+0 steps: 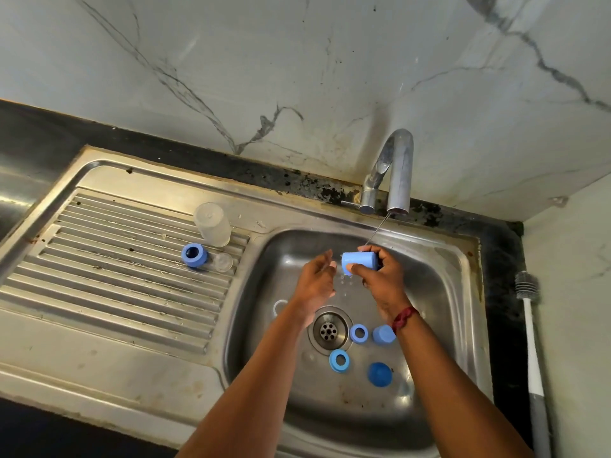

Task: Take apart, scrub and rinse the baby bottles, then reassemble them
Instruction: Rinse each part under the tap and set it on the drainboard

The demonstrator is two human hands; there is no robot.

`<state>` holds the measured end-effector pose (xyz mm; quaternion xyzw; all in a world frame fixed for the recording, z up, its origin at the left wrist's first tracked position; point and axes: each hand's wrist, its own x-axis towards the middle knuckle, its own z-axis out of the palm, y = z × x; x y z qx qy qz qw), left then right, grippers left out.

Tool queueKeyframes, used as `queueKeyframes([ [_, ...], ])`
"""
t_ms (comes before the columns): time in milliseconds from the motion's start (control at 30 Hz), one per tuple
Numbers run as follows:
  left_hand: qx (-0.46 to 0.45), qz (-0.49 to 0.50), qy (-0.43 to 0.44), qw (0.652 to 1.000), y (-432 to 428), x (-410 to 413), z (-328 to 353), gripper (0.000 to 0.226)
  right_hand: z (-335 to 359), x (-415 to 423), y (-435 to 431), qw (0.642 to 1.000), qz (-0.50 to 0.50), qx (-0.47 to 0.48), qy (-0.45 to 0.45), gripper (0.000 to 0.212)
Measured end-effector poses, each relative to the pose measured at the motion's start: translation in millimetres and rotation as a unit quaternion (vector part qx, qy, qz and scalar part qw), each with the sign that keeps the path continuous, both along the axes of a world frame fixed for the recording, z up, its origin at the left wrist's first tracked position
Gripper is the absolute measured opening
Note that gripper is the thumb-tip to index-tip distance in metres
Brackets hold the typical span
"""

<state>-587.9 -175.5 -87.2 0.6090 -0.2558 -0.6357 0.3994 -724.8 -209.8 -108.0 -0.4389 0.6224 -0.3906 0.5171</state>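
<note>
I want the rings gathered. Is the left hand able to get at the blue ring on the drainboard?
Probably yes: the left hand is empty, and nothing stands between it and the blue ring.

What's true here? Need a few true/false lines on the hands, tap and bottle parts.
1. The right hand grips a light blue cap under the thin stream from the tap. True.
2. The left hand holds the bottle brush. False: it is open and holds nothing; the bottle brush lies right of the sink.
3. A clear bottle sits on the drainboard. True.
4. The sink basin holds no parts. False: a blue ring and a dark blue dome lie near the drain.
</note>
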Motion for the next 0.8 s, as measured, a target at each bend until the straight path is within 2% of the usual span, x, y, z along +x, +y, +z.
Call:
queueKeyframes([
  [100,0.027,0.001,0.022,0.999,-6,-4,0,0.042,8,-1,-4,0.997,0.023,0.039,-0.063,0.019],
  [233,0.026,-0.013,0.044,0.999,-9,-6,-2,0.038,8,3,-9,0.998,0.056,0.021,0.003,0.002],
  [333,0.028,0.007,0.066,0.997,-8,-6,-3,0.037,8,11,-12,0.993,0.058,-0.002,0.106,0.027],
  [433,0.032,0.034,0.073,0.996,-3,-4,-4,0.035,15,17,-16,0.953,0.073,-0.006,0.293,0.045],
  [467,0.028,0.029,0.076,0.996,-1,-3,-4,0.033,18,18,-17,0.944,0.072,-0.002,0.322,0.047],
  [533,0.020,0.009,0.070,0.997,2,-1,-3,0.029,18,18,-19,0.950,0.071,0.008,0.303,0.043],
  [667,0.007,0.050,0.080,0.996,-1,1,-6,0.035,16,14,-17,0.988,0.097,0.030,0.119,0.017],
  [733,0.001,0.074,0.082,0.994,-5,1,-3,0.035,16,7,-14,0.990,0.115,0.033,0.072,0.029],
  [800,-0.001,0.090,0.057,0.994,-7,0,-1,0.037,16,-1,-13,0.990,0.109,0.000,0.093,0.038],
])
